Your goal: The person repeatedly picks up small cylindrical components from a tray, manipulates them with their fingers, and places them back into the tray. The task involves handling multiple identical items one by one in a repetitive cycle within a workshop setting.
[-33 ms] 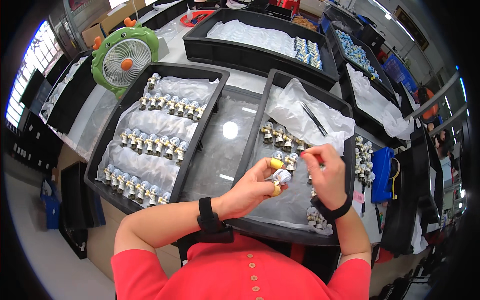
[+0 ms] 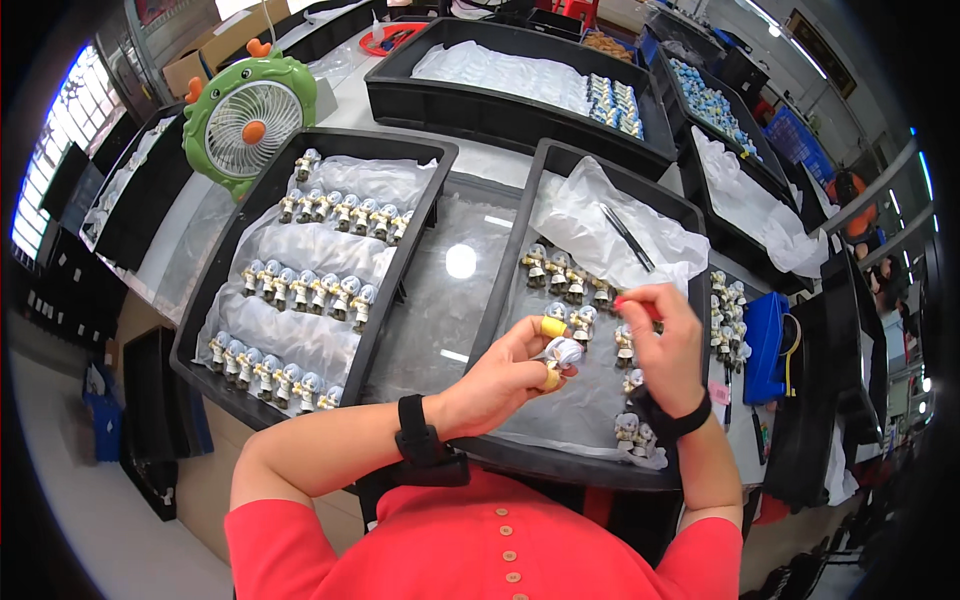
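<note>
My left hand (image 2: 508,378) is closed around a small figurine (image 2: 564,352) with pale grey-blue hair, held over the right-hand tray. Yellow covers sit on its index finger and thumb. To the right, my right hand (image 2: 668,345) is raised beside the figurine, apart from it, its fingers pinched together. Something red (image 2: 620,301) shows at its fingertips; whether that is a finger cover or a held piece, I cannot tell. Similar figurines (image 2: 537,268) stand in the black tray (image 2: 492,335) beneath my hands, some partly hidden by the right hand and wrist.
A second black tray (image 2: 372,345) on the left holds rows of figurines on white sheeting. Two dark pen-like tools (image 2: 628,238) lie on crumpled sheeting (image 2: 585,205). A green fan (image 2: 250,120) stands at the back left. Another black tray (image 2: 470,105) lies behind, and a blue box (image 2: 766,350) at right.
My right hand has shifted a little to the right, farther from the figurine, uncovering more figurines in the tray. My left hand and its figurine have stayed nearly still.
</note>
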Motion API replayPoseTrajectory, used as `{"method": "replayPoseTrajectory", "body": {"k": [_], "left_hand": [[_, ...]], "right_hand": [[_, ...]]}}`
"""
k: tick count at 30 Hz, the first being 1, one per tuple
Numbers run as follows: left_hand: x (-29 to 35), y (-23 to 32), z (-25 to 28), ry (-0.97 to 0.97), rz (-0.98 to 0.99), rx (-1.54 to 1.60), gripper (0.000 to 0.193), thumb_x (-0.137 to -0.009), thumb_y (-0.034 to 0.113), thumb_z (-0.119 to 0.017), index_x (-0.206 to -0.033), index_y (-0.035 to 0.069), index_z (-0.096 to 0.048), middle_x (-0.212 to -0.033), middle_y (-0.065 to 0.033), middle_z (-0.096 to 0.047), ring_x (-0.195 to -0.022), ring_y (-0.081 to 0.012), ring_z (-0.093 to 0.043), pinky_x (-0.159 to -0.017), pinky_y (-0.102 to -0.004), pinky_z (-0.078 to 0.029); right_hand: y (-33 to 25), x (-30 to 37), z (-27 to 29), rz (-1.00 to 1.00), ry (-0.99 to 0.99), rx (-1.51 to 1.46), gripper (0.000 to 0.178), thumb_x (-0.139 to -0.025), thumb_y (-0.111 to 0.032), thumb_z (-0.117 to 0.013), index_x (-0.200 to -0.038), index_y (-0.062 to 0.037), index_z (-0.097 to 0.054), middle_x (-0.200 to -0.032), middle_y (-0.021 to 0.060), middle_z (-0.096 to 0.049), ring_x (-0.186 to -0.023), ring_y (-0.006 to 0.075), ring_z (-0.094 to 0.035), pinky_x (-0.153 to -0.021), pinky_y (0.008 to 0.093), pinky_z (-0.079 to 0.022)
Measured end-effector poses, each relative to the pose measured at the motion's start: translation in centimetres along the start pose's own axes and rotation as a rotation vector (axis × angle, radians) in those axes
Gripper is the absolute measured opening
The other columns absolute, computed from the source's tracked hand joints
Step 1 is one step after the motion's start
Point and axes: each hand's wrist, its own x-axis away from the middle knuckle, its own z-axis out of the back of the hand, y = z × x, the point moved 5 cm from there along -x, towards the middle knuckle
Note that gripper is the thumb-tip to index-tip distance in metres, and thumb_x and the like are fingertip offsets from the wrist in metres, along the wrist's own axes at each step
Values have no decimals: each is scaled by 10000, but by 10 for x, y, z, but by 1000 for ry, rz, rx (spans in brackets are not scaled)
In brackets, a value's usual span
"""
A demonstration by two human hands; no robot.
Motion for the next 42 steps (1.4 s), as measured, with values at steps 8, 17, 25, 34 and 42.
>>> {"method": "replayPoseTrajectory", "body": {"k": [8,17,25,34,42], "left_hand": [[1,2,-3,-59,10,37,519,-817,-25,-471,-1306,126,-386,-1308,-76,-473,-1131,-184,-507,-970,-348,-395],[5,10,-11,-130,56,187,459,-905,152,-340,-1357,72,-343,-1348,-168,-434,-1164,-290,-503,-1009,-436,-392],[6,8,-5,-139,34,240,494,-919,207,-361,-1387,50,-325,-1295,-137,-468,-1152,-284,-506,-1016,-454,-386],[8,19,-10,-72,-14,261,477,-905,220,-356,-1349,44,-369,-1209,-135,-510,-1081,-281,-538,-963,-426,-419],[5,13,2,-76,-1,282,342,-932,203,-341,-1211,46,-460,-941,-102,-561,-813,-229,-577,-776,-360,-487]], "right_hand": [[79,30,87,-386,54,24,138,-891,-56,-553,-1010,2,-591,-843,8,-615,-760,55,-538,-670,200,-414],[172,91,111,-574,86,128,109,-877,-47,-560,-973,-1,-584,-867,26,-628,-778,79,-569,-733,230,-448],[35,29,94,-159,139,20,210,-818,-48,-600,-1025,-13,-596,-1094,95,-622,-1037,213,-577,-896,311,-419],[-50,10,-26,273,-429,-147,769,-633,-242,-830,-1271,-29,-458,-1298,159,-461,-1204,331,-450,-1017,392,-364],[-50,20,-54,473,-234,-72,813,-554,-254,-854,-1247,-50,-481,-1288,124,-475,-1176,333,-462,-986,434,-371]]}}
